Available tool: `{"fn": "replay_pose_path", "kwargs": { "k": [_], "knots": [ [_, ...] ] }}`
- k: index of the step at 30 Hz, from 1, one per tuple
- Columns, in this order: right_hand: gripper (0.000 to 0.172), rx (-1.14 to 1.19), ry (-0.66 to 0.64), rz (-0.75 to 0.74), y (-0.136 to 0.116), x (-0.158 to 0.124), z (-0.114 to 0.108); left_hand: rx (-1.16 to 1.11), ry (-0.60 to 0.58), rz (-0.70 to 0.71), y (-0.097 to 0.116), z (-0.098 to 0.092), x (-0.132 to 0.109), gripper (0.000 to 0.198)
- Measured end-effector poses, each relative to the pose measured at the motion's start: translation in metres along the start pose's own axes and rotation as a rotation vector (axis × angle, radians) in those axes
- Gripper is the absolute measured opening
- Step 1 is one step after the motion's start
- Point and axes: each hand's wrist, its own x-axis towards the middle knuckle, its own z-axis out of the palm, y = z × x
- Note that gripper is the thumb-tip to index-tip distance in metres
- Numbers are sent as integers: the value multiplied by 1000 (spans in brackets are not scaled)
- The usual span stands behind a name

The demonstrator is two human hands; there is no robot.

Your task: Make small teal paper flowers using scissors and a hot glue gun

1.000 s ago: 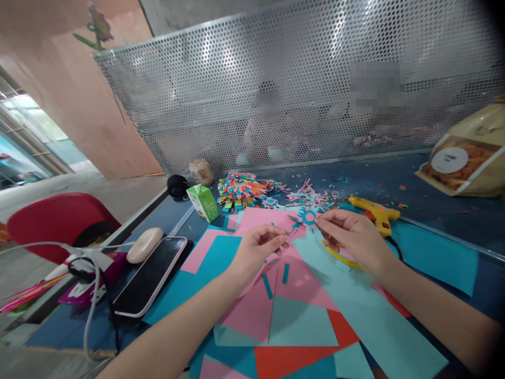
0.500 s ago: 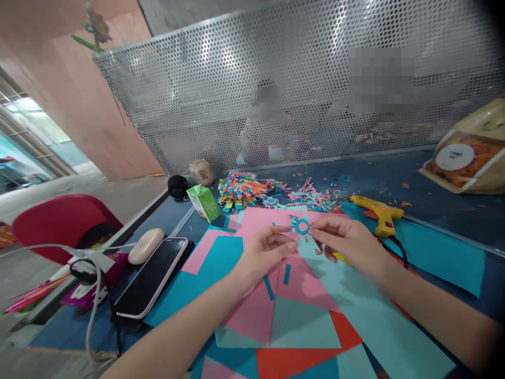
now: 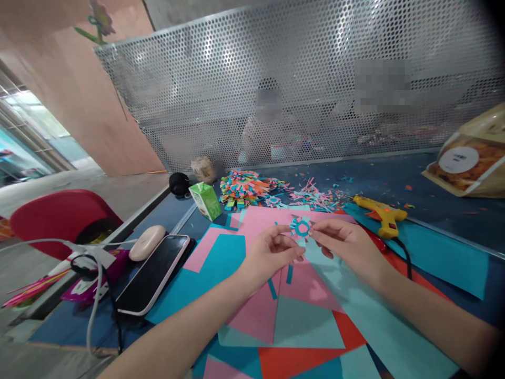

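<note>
My right hand [image 3: 347, 246] pinches a small blue and pink paper flower [image 3: 300, 228] by its right edge, holding it just above the sheets. My left hand [image 3: 270, 253] is curled beside it, its fingertips pinched together right below and left of the flower; whether they hold anything I cannot make out. Under both hands lie overlapping pink, blue, teal and red paper sheets [image 3: 303, 321], with two short blue strips [image 3: 290, 274] on the pink one.
A yellow glue gun [image 3: 382, 216] lies right of my hands. A heap of finished paper flowers [image 3: 241, 188], a green carton [image 3: 205, 200], a phone [image 3: 153, 273], a snack bag [image 3: 469, 166] and a perforated metal screen [image 3: 315, 89] surround the work area. People sit behind the screen.
My right hand has lifted the flower off the scraps and drawn it nearer. My left hand came up to meet it.
</note>
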Motion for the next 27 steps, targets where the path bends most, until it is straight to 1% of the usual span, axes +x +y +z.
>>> {"fn": "replay_pose_path", "kwargs": {
  "k": [3,5,9,12,18,25,27],
  "knots": [
    [29,-5,61,-9,3,2,-5,23,-30,-7,4,-2,-1,52],
    [29,-29,88,-29,4,3,-8,55,-31,18,6,-4,0,49],
    [29,-106,92,-68,-1,1,-8,116,49,92,7,-10,3,30],
    [26,-144,83,-82,-6,-2,-3,171,104,91,5,-11,4,24],
    [22,-204,43,-116,-5,-3,1,233,147,83,3,-9,4,26],
    [21,-224,39,-129,-4,-1,0,269,105,98,2,-12,4,25],
    [22,-222,52,-123,-4,0,-2,288,88,99,0,-12,6,29]
  ]
}}
